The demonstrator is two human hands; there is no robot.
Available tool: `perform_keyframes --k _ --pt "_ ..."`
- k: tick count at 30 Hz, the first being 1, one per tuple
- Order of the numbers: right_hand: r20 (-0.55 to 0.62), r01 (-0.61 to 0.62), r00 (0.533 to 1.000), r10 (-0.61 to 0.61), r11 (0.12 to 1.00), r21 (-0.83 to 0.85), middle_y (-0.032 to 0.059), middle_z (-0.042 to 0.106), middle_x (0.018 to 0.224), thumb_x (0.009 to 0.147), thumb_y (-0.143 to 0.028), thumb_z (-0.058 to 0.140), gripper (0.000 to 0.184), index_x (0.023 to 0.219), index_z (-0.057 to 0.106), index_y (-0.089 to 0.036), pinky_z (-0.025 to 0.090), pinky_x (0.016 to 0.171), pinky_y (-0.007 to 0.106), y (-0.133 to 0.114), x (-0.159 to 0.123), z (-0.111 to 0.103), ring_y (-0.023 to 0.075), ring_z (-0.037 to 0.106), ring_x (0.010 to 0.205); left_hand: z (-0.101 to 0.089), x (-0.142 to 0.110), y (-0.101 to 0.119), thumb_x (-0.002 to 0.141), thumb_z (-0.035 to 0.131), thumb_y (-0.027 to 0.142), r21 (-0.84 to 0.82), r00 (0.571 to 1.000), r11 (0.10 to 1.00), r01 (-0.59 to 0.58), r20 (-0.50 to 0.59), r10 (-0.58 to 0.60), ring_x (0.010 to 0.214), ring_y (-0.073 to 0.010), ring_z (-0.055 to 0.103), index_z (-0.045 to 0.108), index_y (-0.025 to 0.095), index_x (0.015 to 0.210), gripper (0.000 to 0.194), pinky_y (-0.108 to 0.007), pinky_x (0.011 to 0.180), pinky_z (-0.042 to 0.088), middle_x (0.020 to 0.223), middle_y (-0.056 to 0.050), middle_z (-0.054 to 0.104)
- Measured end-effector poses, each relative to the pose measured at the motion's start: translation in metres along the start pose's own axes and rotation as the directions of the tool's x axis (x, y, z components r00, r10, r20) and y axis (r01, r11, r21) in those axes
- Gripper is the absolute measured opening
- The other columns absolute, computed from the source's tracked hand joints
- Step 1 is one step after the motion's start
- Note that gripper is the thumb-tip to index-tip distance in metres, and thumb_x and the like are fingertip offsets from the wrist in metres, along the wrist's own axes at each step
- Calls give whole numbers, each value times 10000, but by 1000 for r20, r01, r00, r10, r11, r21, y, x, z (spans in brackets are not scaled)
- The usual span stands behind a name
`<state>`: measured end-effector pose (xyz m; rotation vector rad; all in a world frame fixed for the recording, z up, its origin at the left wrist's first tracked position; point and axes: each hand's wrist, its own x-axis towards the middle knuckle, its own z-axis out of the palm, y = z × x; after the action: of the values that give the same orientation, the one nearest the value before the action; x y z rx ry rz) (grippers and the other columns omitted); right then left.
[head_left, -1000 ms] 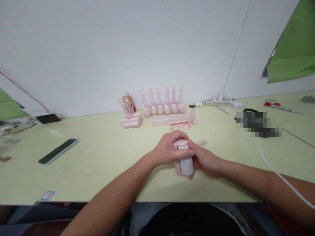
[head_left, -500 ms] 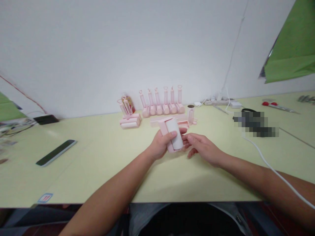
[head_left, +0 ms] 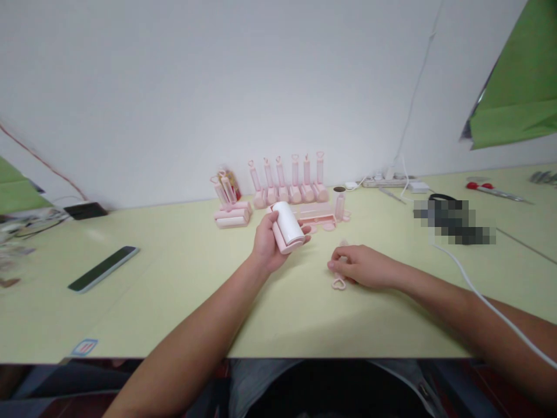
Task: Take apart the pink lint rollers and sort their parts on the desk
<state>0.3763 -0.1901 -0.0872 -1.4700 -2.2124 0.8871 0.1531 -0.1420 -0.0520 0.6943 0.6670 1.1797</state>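
Note:
My left hand (head_left: pixel 266 247) grips a lint roller (head_left: pixel 289 223) with a pink case and a white roll, tilted above the table. My right hand (head_left: pixel 365 266) is low over the table, its fingers closed round a pink handle with a heart-shaped loop (head_left: pixel 338 284). Most of that handle is hidden by the fingers. Beyond the hands lie an open pink case part (head_left: pixel 317 220) and small pink pieces (head_left: pixel 329 227). A bare roll with a brown core (head_left: pixel 339 200) stands beside them.
Several pink lint rollers (head_left: pixel 295 193) with upright handles line the wall. More pink rollers (head_left: pixel 232 217) lie left of them. A phone (head_left: pixel 103 269) is at the left. On the right are a white cable (head_left: pixel 472 289), a power strip (head_left: pixel 387 182) and red-handled scissors (head_left: pixel 496 190).
My left hand has moved left with the lint roller, away from my right hand. My right hand has lowered to the table and now holds the heart-looped handle.

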Motion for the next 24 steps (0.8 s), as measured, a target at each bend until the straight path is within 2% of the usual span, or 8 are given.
perform_keyframes --k 3,6,9,11,16,18,21,24 --pt "-19 37 999 -39 995 -92 54 683 759 839 -509 598 316 884 689 -209 320 574 270 0 -1 1 188 574 657 -2 -1 0 815 562 398 -8 999 999 -32 26 32 864 -299 713 518 146 1131 407 -483 761 581 962 -139 702" --pt "-46 50 997 -54 994 -100 28 654 727 801 -453 649 272 922 682 -211 312 567 261 0 -2 3 173 556 642 -6 0 2 800 590 387 10 997 997 -76 16 76 767 -256 713 536 137 1108 400 -417 703 594 884 -108 705" --pt "-80 70 994 -68 997 33 -21 574 616 831 -402 606 245 970 662 -208 306 536 248 1 -1 7 141 504 561 -10 2 4 785 613 340 23 992 993 -119 39 118 664 -211 693 554 132 1081 366 -354 629 588 808 -75 690" --pt "-103 116 990 -100 979 168 -50 519 568 862 -372 560 243 1022 638 -207 309 519 238 0 -1 10 127 476 527 -10 2 3 775 621 309 16 990 992 -127 64 126 666 -200 690 567 132 1078 355 -347 645 589 802 -67 686" --pt "-166 229 970 -179 904 361 -57 529 600 886 -360 544 262 1090 587 -200 333 516 225 -1 -2 15 115 488 528 -2 -6 1 760 619 218 -46 985 995 -92 142 97 981 -275 690 600 134 1005 259 -480 912 550 966 -100 704" --pt "-171 254 965 -201 886 388 -49 553 629 888 -366 553 259 1087 580 -202 349 523 226 -1 -2 15 113 494 532 -1 -9 1 762 616 209 -38 984 995 -93 152 98 1015 -281 680 609 130 1013 264 -488 938 540 1032 -110 701" --pt "-170 279 959 -226 856 435 -45 563 654 892 -361 564 256 1095 567 -205 376 532 231 0 -1 17 111 505 536 -2 -9 3 756 634 222 15 987 994 -108 118 105 819 -215 703 618 115 976 246 -413 824 592 907 -92 705" --pt "-175 310 951 -256 806 505 -40 556 683 904 -354 566 263 1121 544 -207 418 549 241 1 -1 17 117 536 556 -4 -9 6 731 664 211 67 981 990 -121 159 110 674 -161 671 605 125 912 210 -344 685 600 797 -48 676"
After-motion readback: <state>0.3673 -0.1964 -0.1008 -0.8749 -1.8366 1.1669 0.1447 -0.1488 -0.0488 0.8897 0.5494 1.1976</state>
